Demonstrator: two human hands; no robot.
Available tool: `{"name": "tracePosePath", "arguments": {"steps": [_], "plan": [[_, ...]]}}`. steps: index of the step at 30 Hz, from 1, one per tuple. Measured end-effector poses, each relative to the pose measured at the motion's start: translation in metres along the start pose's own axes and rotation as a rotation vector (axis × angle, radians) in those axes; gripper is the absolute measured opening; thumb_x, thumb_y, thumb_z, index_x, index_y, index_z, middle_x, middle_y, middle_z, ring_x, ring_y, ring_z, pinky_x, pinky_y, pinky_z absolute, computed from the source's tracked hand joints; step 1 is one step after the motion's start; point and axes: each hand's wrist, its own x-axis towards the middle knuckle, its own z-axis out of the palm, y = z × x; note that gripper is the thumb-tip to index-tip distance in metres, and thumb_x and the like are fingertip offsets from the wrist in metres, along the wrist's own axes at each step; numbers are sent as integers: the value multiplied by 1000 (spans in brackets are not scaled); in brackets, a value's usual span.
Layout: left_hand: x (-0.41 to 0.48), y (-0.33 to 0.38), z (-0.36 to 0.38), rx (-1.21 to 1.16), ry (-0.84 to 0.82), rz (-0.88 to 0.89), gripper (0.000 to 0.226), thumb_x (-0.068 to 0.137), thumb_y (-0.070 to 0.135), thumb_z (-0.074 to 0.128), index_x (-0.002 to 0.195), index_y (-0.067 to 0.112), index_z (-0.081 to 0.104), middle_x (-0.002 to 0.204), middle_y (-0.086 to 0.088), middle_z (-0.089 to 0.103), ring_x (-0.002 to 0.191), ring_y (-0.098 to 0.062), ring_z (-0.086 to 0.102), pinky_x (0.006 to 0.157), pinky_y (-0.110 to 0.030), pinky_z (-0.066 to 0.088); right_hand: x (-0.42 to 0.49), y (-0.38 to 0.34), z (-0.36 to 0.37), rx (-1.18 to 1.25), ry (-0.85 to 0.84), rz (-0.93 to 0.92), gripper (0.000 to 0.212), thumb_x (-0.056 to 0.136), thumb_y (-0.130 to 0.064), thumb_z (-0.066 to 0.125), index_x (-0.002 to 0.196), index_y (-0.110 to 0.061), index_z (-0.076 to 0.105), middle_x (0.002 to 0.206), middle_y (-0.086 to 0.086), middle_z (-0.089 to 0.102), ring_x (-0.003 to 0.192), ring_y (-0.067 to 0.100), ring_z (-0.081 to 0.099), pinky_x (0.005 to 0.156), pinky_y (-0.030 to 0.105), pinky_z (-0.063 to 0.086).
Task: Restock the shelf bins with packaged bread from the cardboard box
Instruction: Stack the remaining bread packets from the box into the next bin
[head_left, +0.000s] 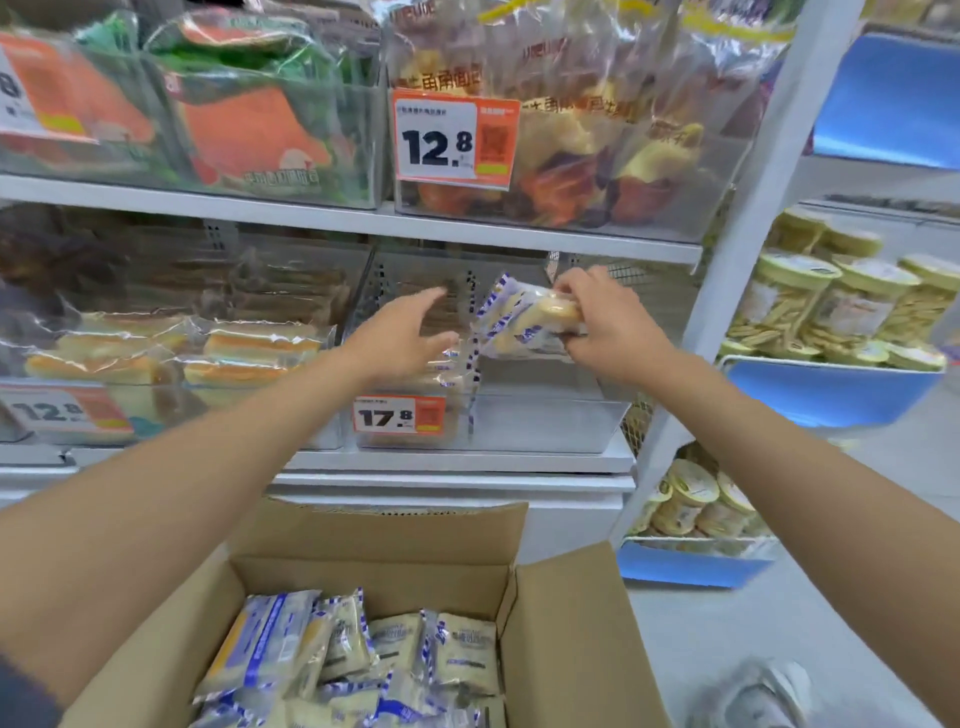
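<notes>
Your right hand (605, 325) is closed around a bread packet (524, 325), fingers over its top and thumb beneath; the packet is tilted, held above the open top of the clear bin (545, 421) on the middle shelf (467, 460). The wrapper is clear with blue-and-white edges, pale bread showing through.

Your left hand (402, 338) is open, fingers spread and reaching forward over the left part of the same bin. It holds nothing; whether the fingertips touch the packets already stacked there (441, 371), you cannot tell from this angle.

Bin front carries an orange price tag (400, 415) reading 17.8. Stacked packets sit in the bin's left part behind the tag; the right part shows bare plastic.

Cardboard box (374, 561) stands open below your arms, flaps out, with more of the same blue-and-white packets (353, 660) lying jumbled inside.

Neighbouring bin to the left (171, 364) holds other wrapped loaves. Upper shelf has a bin with a 12.8 tag (454, 137).
</notes>
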Motion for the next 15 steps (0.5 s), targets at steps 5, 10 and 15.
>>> {"name": "tracePosePath", "arguments": {"steps": [5, 10, 15], "plan": [[41, -29, 24, 414, -249, -100, 77, 93, 71, 19, 153, 25, 23, 158, -6, 31, 143, -27, 31, 114, -47, 24, 43, 36, 75, -100, -266, 161, 53, 84, -15, 60, 134, -16, 42, 128, 13, 50, 115, 34, 53, 94, 40, 44], [43, -42, 33, 494, -195, -36, 74, 91, 72, 9, 155, 34, 12, 163, 0, 18, 148, -24, 20, 117, -48, 21, 88, 53, 139, -223, -309, 252, 68, 86, -29, 61, 146, -22, 28, 148, 11, 35, 138, 30, 32, 116, 54, 16], [40, -42, 37, 501, -153, -11, 75, 91, 70, 7, 155, 33, 12, 163, 1, 14, 150, -19, 12, 117, -45, 17, 114, 61, 156, -113, -225, 142, 74, 87, -36, 63, 149, -30, 25, 158, 1, 12, 148, 25, 5, 113, 66, 3]]}}
